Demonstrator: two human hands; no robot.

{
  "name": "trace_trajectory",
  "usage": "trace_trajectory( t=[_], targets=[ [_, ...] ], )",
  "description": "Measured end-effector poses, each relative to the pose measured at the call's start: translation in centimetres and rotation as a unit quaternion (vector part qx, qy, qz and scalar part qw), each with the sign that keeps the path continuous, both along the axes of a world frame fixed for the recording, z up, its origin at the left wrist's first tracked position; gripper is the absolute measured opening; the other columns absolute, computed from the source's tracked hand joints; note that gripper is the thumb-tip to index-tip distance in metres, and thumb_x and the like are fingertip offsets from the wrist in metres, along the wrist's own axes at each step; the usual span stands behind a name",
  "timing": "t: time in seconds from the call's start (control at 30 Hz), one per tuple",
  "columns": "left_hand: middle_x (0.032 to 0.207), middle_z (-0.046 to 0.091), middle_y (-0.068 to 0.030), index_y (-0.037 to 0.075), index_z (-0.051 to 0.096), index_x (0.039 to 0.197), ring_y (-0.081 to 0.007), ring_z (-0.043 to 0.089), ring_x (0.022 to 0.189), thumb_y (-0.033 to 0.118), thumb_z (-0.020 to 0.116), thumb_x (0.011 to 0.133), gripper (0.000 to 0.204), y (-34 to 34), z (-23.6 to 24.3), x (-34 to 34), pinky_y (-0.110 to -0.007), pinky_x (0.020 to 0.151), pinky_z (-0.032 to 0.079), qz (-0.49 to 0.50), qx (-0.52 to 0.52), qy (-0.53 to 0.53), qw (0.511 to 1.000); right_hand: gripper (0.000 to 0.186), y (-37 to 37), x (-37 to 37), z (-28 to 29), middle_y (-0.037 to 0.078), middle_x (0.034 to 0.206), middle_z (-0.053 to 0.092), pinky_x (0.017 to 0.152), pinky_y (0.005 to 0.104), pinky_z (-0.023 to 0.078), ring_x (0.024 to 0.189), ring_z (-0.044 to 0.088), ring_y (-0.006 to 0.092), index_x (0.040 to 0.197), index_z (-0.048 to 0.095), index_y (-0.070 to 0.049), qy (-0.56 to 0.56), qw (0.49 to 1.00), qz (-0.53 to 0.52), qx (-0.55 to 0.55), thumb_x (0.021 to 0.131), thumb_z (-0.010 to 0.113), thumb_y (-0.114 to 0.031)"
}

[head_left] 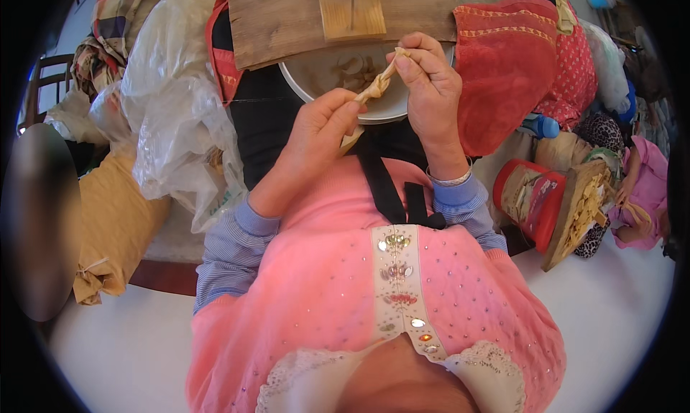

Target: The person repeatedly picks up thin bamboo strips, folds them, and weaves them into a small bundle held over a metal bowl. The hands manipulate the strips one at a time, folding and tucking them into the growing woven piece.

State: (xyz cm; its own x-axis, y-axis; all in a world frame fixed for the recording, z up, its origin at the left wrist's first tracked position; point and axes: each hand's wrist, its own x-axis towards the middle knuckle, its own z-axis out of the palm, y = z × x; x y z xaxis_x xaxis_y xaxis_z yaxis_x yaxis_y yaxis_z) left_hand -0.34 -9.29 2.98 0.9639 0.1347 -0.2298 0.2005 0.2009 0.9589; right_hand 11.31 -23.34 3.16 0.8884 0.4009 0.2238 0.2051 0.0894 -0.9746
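Observation:
A pale-yellow twisted strip with a knot [376, 87] in its middle stretches slantwise between my two hands. My left hand [320, 129] is closed, pinching the lower end between thumb and fingers. Below that hand another pale piece [351, 138] shows, possibly the strip's tail. Higher up, my right hand [433, 89] grips the upper end with thumb and fingertips. Behind and beneath the strip stands a white basin [293, 83], with several pale pieces lying in it. What the strip is made of I cannot make out.
A wooden board [277, 25] with a lighter block [350, 10] spans the basin's far side. Red cloth [499, 75] and clear plastic bags [176, 104] flank it. At right, a red bucket [528, 201] stands beside a tray [568, 226] of yellow pieces. A person in pink [640, 190] is beyond.

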Motion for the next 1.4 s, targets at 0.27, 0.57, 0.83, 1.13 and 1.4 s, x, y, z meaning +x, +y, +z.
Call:
trace_trajectory(
  t=[0.27, 0.57, 0.83, 1.13, 1.4],
  targets=[
    [0.076, 0.056, -0.0064, 0.005, 0.064, 0.097, -0.0230, 0.057, 0.063, 0.006, 0.066, 0.077, 0.019, 2.3, 0.6, 2.0, -0.034, 0.054, 0.044, 0.016, 0.592, -0.299, 0.748, 0.022, -2.0, 3.7, 3.8, 0.010, 0.100, 0.066, 0.078, 0.0269, 0.048, 0.089, 0.060, 0.0139, 0.104, 0.066, -0.002, -0.225, 0.943, 0.095, -0.225, 0.089, 0.064, -0.019],
    [0.078, 0.057, -0.0031, 0.005, 0.065, 0.096, -0.0185, 0.056, 0.061, 0.006, 0.066, 0.069, 0.027, 1.8, 3.7, 3.5, -0.031, 0.051, 0.041, 0.027, 0.600, -0.329, 0.729, 0.023, -1.3, 3.4, 6.2, 0.008, 0.078, 0.065, 0.063, 0.0267, 0.047, 0.067, 0.059, 0.0145, 0.104, 0.066, -0.003, -0.368, 0.866, 0.120, -0.316, 0.084, 0.068, -0.014],
    [0.076, 0.054, -0.0023, 0.004, 0.065, 0.098, -0.0161, 0.053, 0.059, 0.007, 0.066, 0.068, 0.030, 1.4, 3.5, 4.1, -0.029, 0.051, 0.040, 0.051, 0.615, -0.390, 0.684, 0.023, -2.0, 0.3, 5.2, 0.006, 0.082, 0.064, 0.066, 0.0223, 0.048, 0.079, 0.059, 0.0047, 0.109, 0.062, -0.001, 0.072, 0.980, 0.074, -0.171, 0.086, 0.065, -0.003],
    [0.073, 0.058, -0.0103, 0.002, 0.060, 0.085, -0.0262, 0.059, 0.066, 0.011, 0.061, 0.086, 0.009, -1.2, 1.4, 3.4, -0.031, 0.054, 0.043, 0.016, 0.437, -0.184, 0.880, 0.025, -0.8, 0.2, 0.9, 0.008, 0.091, 0.065, 0.080, 0.0335, 0.046, 0.086, 0.063, 0.0236, 0.103, 0.062, -0.007, -0.254, 0.924, 0.004, -0.286, 0.080, 0.058, 0.002],
    [0.070, 0.053, 0.0035, 0.000, 0.061, 0.085, -0.0061, 0.045, 0.066, 0.020, 0.054, 0.096, 0.024, 3.0, 1.2, 3.7, -0.023, 0.059, 0.038, -0.122, 0.147, -0.049, 0.980, 0.026, -2.3, 1.8, 1.9, 0.006, 0.112, 0.063, 0.095, 0.0371, 0.041, 0.106, 0.059, 0.0233, 0.107, 0.064, -0.008, -0.347, 0.865, 0.155, -0.329, 0.082, 0.061, -0.003]
  ],
)
